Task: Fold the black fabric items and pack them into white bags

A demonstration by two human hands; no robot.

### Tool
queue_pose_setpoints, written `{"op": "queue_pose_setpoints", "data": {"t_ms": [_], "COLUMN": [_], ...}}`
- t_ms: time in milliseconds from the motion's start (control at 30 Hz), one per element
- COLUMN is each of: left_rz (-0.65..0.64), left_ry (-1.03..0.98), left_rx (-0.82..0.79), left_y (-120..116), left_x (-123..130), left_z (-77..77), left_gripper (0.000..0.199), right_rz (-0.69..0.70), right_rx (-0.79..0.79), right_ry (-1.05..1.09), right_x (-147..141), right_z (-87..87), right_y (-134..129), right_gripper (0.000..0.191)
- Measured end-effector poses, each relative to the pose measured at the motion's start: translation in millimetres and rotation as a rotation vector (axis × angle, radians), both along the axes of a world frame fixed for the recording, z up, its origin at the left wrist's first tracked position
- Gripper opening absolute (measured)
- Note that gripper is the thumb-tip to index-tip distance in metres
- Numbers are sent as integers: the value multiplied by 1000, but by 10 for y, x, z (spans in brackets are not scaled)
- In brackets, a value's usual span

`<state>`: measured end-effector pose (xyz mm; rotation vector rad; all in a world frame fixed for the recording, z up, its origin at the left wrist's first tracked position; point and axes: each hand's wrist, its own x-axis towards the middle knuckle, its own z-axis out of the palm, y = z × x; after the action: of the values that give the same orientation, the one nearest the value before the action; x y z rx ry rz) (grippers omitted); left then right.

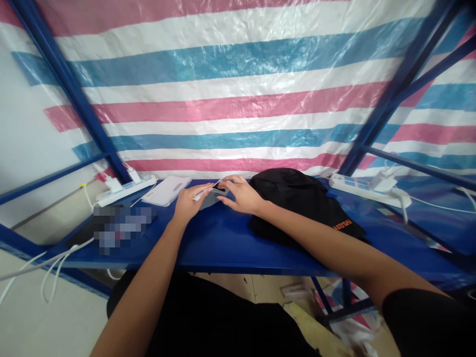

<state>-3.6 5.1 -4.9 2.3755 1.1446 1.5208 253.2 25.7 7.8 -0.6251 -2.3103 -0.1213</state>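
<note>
On the metal shelf (pixel 219 248), the person's left hand (pixel 190 201) and right hand (pixel 240 194) flank a flat item (pixel 209 201). Left of them lies a flat packet (pixel 165 191), then a power strip (pixel 144 184) with a pixelated object (pixel 122 225) before it; right, a cloth bundle (pixel 293 191), then another power strip (pixel 344 183); behind everything hangs plastic sheeting (pixel 230 74)

hands (pixel 190 201) (pixel 242 195): at small grey-white item (pixel 210 200) | right: black cloth (pixel 292 198) | below: blue tabletop (pixel 219 240)

Makeshift workspace, striped tarp (pixel 230 111), power strips (pixel 351 185)
</note>
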Motion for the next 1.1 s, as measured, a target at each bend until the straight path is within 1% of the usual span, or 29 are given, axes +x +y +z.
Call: {"op": "queue_pose_setpoints", "data": {"t_ms": [167,300,367,433,500,567,633,733,800,900,1000,1100], "left_rz": [61,49,43,2,-44,-47,-24,-29,-35,-42,-48,-35], "left_ry": [-123,-235,-294,-305,-264,-233,-221,-185,-136,1,162,292], "left_rx": [-76,-172,-202,-236,-297,-370,-394,-312,-238,-120,-15,27], "left_y": [-132,-133,-98,-52,3,65,125,173,168,131,107,106], "left_x": [97,119,109,90,69,48,33,33,48,77,109,154], "left_z": [102,127,123,114,89,43,-17,-85,-102,-108,-127,-152], "left_gripper": [31,33,36,39,47,56,55,45,41,39,37,38], "right_rz": [-118,-103,-77,-62,-78,-117,-162,-174,-107,47,148,189], "right_rx": [18,-11,-3,22,36,30,18,28,44,60,75,71], "right_ry": [-9,-28,-41,-48,-27,13,57,125,156,140,109,110], "right_x": [-46,-33,-2,43,97,147,179,173,128,19,-94,-158], "right_z": [-26,-25,-18,-27,-59,-101,-129,-113,-74,-23,-25,-52], "right_y": [49,115,152,206,276,344,380,332,241,87,1,-9], "right_gripper": [47,44,32,20,23,23,21,25,32,40,33,25]}}
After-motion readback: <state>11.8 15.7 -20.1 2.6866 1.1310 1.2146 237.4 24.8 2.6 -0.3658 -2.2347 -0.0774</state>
